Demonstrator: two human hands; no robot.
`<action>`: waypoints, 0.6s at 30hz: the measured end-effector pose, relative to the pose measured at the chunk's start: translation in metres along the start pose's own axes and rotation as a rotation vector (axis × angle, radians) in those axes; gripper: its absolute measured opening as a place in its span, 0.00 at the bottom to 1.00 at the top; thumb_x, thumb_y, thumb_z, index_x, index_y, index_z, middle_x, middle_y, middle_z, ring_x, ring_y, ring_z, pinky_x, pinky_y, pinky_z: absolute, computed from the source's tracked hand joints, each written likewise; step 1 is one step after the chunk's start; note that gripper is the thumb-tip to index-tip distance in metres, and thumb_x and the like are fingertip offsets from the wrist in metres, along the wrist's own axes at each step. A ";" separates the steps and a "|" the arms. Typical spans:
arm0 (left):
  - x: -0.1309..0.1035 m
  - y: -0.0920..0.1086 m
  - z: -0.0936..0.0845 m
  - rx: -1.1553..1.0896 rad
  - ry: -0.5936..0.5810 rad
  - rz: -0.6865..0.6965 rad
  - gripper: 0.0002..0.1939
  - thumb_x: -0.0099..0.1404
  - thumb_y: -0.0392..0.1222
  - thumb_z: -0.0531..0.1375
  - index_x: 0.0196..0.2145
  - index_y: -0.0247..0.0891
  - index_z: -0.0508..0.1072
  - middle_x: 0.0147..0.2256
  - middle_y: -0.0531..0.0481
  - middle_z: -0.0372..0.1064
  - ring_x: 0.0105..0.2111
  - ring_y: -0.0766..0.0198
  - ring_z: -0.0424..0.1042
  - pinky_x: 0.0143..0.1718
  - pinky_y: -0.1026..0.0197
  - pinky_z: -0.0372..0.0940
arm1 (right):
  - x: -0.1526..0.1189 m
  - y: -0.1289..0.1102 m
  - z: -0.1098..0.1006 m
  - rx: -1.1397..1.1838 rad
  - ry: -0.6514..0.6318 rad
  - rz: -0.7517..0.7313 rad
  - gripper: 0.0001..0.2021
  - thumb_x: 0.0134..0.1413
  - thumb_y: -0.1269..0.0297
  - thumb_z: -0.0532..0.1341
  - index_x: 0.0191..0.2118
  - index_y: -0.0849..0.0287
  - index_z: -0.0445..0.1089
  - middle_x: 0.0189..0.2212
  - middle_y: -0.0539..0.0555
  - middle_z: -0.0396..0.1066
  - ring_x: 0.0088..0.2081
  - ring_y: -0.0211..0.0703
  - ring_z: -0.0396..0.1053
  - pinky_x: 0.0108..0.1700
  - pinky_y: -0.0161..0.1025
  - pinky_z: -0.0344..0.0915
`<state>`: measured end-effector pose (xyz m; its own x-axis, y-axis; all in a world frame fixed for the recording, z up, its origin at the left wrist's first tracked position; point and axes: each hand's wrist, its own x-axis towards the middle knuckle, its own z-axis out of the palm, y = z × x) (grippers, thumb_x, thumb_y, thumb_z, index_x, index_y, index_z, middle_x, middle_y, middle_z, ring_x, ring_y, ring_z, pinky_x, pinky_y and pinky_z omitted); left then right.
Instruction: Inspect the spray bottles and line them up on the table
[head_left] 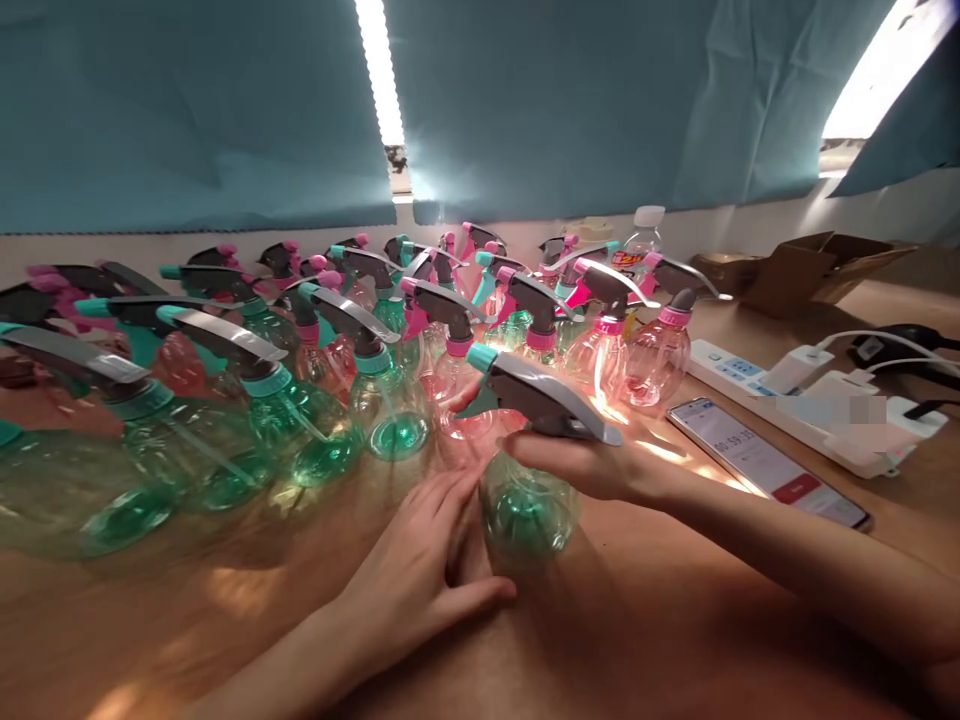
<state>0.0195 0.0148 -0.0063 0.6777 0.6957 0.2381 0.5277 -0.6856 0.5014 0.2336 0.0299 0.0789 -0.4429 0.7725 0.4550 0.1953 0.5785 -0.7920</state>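
In front of me a clear green spray bottle (531, 510) stands on the wooden table, its grey trigger head (551, 392) tipped with a teal nozzle that points left. My right hand (559, 462) is closed around the bottle's neck, just under the head, partly hiding it. My left hand (435, 545) lies to the left of the bottle with fingers stretched and thumb apart. Its fingertips reach the bottle's side; whether they press on it I cannot tell. Nearest beyond my hands are another green spray bottle (391, 415) and a pink spray bottle (459, 385).
Several more green and pink spray bottles crowd the left and back of the table. To the right lie a phone (765, 460) showing a timer and a white power strip (810, 405) with plugs and cables. A cardboard box (817, 270) and a capped clear bottle (645, 235) stand behind.
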 end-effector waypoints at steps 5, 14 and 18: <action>-0.011 -0.008 0.006 0.132 -0.009 0.022 0.41 0.65 0.59 0.60 0.68 0.49 0.47 0.65 0.44 0.53 0.63 0.42 0.54 0.62 0.39 0.51 | 0.000 0.004 -0.003 -0.021 0.043 0.029 0.23 0.45 0.76 0.54 0.48 0.53 0.69 0.29 0.48 0.67 0.23 0.36 0.56 0.25 0.37 0.58; -0.008 0.002 0.001 0.143 -0.075 -0.012 0.37 0.67 0.56 0.57 0.67 0.43 0.48 0.65 0.39 0.52 0.64 0.43 0.51 0.62 0.38 0.50 | -0.009 0.019 -0.004 -0.022 0.008 0.066 0.27 0.51 0.74 0.56 0.56 0.43 0.64 0.38 0.51 0.74 0.36 0.49 0.72 0.37 0.47 0.69; -0.010 -0.001 0.004 0.168 -0.054 0.014 0.37 0.68 0.57 0.55 0.68 0.42 0.47 0.65 0.38 0.52 0.65 0.44 0.50 0.63 0.38 0.50 | -0.008 0.017 -0.004 -0.004 0.007 0.064 0.26 0.52 0.73 0.56 0.57 0.48 0.64 0.46 0.53 0.73 0.43 0.48 0.73 0.45 0.47 0.69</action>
<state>0.0144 0.0077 -0.0123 0.7098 0.6763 0.1968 0.5932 -0.7246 0.3508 0.2437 0.0345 0.0629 -0.4232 0.8096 0.4066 0.2260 0.5289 -0.8180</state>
